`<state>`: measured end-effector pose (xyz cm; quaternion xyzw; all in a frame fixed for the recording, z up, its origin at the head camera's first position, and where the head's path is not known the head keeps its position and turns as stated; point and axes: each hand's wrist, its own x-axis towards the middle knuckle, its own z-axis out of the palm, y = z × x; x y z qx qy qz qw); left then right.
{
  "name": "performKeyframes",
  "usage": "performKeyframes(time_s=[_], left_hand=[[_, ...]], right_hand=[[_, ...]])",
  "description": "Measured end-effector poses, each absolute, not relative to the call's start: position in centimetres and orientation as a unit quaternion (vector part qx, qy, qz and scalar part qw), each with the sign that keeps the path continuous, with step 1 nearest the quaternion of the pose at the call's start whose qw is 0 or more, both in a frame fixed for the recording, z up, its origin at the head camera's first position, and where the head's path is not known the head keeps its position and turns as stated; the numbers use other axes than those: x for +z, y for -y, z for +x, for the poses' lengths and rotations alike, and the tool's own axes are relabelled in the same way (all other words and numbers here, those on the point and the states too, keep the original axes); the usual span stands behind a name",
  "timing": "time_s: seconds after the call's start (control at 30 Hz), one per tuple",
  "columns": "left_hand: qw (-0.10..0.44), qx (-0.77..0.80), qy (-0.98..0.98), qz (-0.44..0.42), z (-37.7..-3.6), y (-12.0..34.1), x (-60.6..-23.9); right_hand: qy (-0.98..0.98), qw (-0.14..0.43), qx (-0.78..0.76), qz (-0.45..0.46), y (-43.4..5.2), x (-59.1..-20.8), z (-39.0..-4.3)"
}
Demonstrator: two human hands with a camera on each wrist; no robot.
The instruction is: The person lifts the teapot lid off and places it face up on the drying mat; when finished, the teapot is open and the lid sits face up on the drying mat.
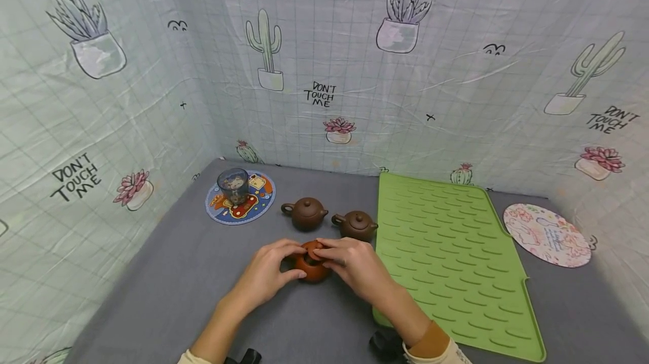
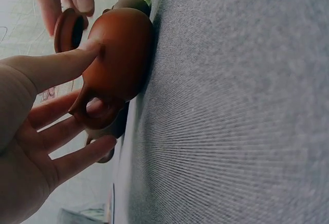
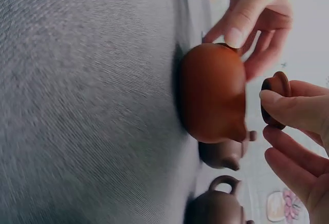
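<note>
A small reddish-brown clay teapot (image 1: 315, 275) stands on the grey cloth between my hands. My left hand (image 1: 266, 274) holds it on the handle side. In the left wrist view, the thumb lies against the teapot body (image 2: 123, 54), with fingers around the far side near its handle (image 2: 79, 106). My right hand (image 1: 357, 265) pinches the teapot's round lid (image 3: 279, 93) between thumb and fingers. The right wrist view shows the lid tilted and apart from the pot's mouth, above it. Behind stand two dark brown teapots, one on the left (image 1: 306, 214) and another on the right (image 1: 359, 226), both lidded.
A clear dark-tinted glass (image 1: 234, 186) stands on a round blue patterned mat (image 1: 218, 214) at back left. A green ridged mat (image 1: 451, 257) covers the right side. Beyond it lies a pink floral round mat (image 1: 547, 234). Printed curtains (image 1: 324, 43) enclose the table.
</note>
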<state>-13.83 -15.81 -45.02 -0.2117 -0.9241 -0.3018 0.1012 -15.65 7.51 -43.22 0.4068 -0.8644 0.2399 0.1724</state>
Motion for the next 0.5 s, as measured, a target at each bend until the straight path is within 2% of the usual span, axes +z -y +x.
performKeyframes(time_s=[0.5], left_hand=[[0.086, -0.301, 0.923, -0.225, -14.3, 15.9, -44.9]], right_hand=[[0.860, 0.229, 0.254, 0.380, -12.4, -40.7, -13.9]])
